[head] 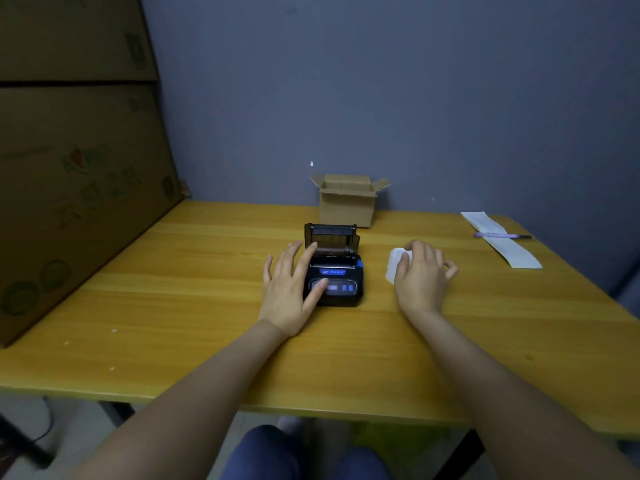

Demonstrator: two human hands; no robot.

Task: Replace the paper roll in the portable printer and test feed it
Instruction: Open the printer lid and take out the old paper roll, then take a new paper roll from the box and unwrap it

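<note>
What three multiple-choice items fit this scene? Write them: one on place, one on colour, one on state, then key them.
1. The small cardboard box stands: A) behind the printer B) on the floor C) left of the left hand
2. The pen is: A) red B) purple C) green
3. The printer's lid is: A) shut B) missing C) open

1 A: it sits past the printer, near the wall.
2 B: its barrel reads purple.
3 C: it stands raised, compartment exposed.

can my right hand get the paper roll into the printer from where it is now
Probably yes. The right hand is on the paper roll, the printer lid stands open, and the table between them is bare. The left hand rests on the printer's left side.
</note>
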